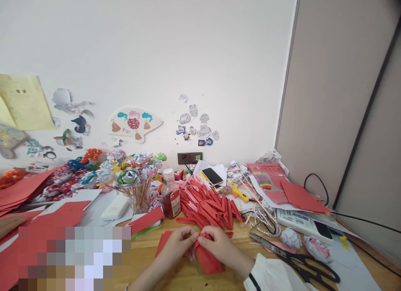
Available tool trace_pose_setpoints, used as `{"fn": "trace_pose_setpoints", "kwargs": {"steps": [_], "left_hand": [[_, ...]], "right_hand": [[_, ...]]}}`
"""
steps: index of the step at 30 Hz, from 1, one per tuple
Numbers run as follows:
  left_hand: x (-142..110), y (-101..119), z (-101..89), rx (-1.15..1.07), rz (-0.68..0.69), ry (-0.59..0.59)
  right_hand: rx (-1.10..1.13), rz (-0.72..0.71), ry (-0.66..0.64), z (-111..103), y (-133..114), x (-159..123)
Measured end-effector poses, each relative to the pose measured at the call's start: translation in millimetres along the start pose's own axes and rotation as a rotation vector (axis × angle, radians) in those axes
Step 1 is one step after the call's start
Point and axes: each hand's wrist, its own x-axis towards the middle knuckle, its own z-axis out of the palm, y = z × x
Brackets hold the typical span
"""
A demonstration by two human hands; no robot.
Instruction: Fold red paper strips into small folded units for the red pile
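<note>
Low over the wooden table, my left hand (181, 244) and my right hand (216, 243) meet, thumbs and fingertips pinched together on a sheet of red paper (207, 259). The paper looks folded, and part of it hangs down below the right fingers. More red paper (162, 242) shows to the left, behind my left hand; whether it is the same sheet I cannot tell. Just beyond my hands lies a heap of narrow folded red paper strips (203, 201). Both palms are hidden.
Black-handled scissors (294, 257) lie at right near crumpled paper balls (291, 238). Behind the heap are a phone (212, 176) and a yellow glue gun (239, 193). A glass bottle (171, 195) and a cup of sticks (138, 199) stand left. Another person's hand (11, 225) rests far left.
</note>
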Motion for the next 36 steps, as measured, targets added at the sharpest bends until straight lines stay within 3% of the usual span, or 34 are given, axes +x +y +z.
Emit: {"fn": "trace_pose_setpoints", "kwargs": {"steps": [13,27,30,36], "left_hand": [[0.2,1.9,6.5,-0.041,0.018,-0.033],[-1.4,3.0,4.3,-0.051,0.069,-0.023],[0.8,5.4,1.0,-0.086,0.088,0.052],[8.2,6.8,-15.0,-0.209,0.125,0.330]], "right_hand": [[0.105,0.057,0.025,-2.2,0.8,1.4],[0.019,0.006,0.017,-1.5,2.1,1.0],[0.063,0.009,0.026,-4.7,4.7,2.2],[0.301,0.114,0.039,-15.1,14.4,7.7]]}}
